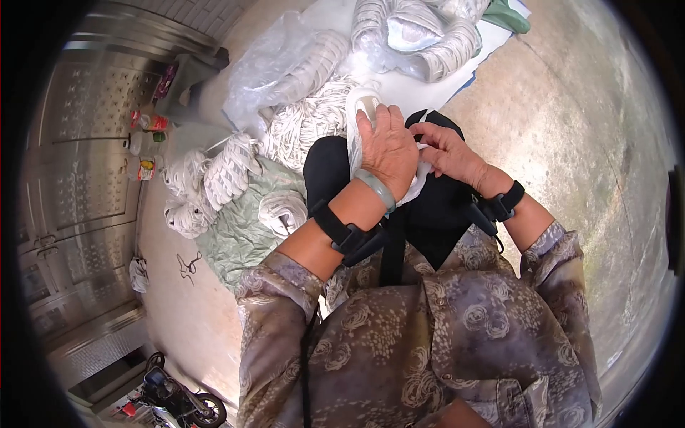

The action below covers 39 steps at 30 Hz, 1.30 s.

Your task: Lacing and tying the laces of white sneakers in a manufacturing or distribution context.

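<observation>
Over my lap, my left hand (pixel 389 148) is closed on a white shoe upper (pixel 352 128), its fingers pointing away from me near the rounded end with a beige inside. To its right, my right hand (pixel 453 155) pinches a white edge of what looks like the same piece, thumb and fingers close together. My hands hide most of the piece between them. Just beyond my left knee lies a heap of white laces or strips (pixel 310 118).
Bundles of nested white uppers (pixel 232 171) and a white roll (pixel 282 212) lie on green sheeting (pixel 242 232). Plastic-wrapped stacks (pixel 314 64) stand beyond. Scissors (pixel 188 267) lie on the floor at left, near metal doors (pixel 78 157). A motorcycle (pixel 175 396) stands lower left.
</observation>
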Each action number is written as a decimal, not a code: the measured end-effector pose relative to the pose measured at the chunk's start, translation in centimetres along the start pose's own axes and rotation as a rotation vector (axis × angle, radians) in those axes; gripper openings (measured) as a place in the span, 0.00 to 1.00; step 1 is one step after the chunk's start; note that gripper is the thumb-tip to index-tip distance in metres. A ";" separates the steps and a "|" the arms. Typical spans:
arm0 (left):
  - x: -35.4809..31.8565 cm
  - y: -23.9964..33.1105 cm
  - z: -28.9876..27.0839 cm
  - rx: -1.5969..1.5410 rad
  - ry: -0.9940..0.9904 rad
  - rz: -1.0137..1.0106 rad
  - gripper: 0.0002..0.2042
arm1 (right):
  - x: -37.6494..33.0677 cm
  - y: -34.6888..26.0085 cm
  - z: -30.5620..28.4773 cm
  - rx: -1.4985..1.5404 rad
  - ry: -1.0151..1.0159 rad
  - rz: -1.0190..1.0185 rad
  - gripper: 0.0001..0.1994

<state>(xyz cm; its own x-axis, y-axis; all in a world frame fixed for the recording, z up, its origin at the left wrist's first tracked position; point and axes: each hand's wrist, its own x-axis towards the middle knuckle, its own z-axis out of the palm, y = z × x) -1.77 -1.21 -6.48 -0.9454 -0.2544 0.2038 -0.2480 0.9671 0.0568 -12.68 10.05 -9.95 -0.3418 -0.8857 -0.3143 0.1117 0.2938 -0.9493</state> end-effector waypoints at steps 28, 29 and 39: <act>-7.8 -8.8 -0.6 -0.385 0.207 -0.176 0.10 | 1.2 -1.1 2.5 0.117 0.430 -0.113 0.06; -7.2 -8.3 -0.6 -0.364 0.152 -0.188 0.11 | 1.3 -1.3 2.6 0.158 0.401 -0.119 0.06; -6.4 -8.3 0.7 -0.637 -0.011 -0.276 0.13 | 2.3 -1.5 0.6 0.459 0.019 0.074 0.08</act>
<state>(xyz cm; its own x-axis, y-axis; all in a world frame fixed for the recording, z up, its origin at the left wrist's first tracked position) 6.14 -7.60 -8.95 -0.8686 -0.4873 0.0898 -0.3100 0.6759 0.6686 -13.10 7.32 -9.23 -0.3337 -0.8604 -0.3851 0.5368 0.1624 -0.8279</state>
